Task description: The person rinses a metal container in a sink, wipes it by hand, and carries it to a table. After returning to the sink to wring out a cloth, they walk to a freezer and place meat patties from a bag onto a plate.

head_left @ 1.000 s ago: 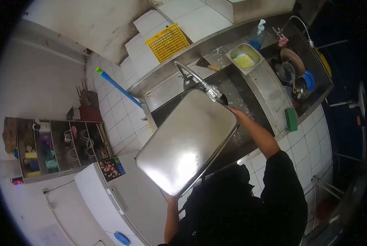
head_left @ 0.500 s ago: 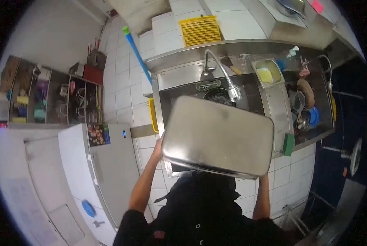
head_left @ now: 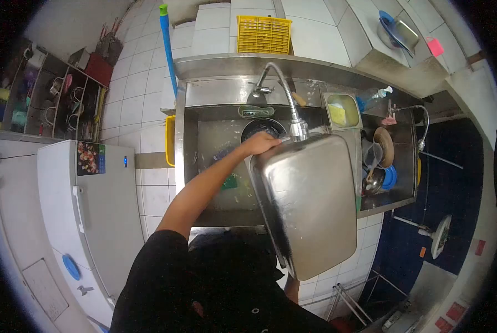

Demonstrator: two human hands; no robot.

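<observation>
Left hand (head_left: pixel 258 144) clamps the far rim of the steel tray (head_left: pixel 309 202), held tilted over the sink (head_left: pixel 188 166); right hand (head_left: pixel 291 288) (grip hidden) supports below. The wet rim could slip and strike the faucet (head_left: pixel 297 129).

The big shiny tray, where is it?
In the head view, the big metal tray is held over the sink, right of centre, its top edge under the tap.

Head-worn fisheye view, 1 camera, looking steeply down from above the person's chest at a steel sink (head_left: pixel 215 166) at frame centre. The tiled wall fills the upper frame, a white appliance (head_left: pixel 87 216) the left, and the dark lens border rings all edges. Close range.
</observation>
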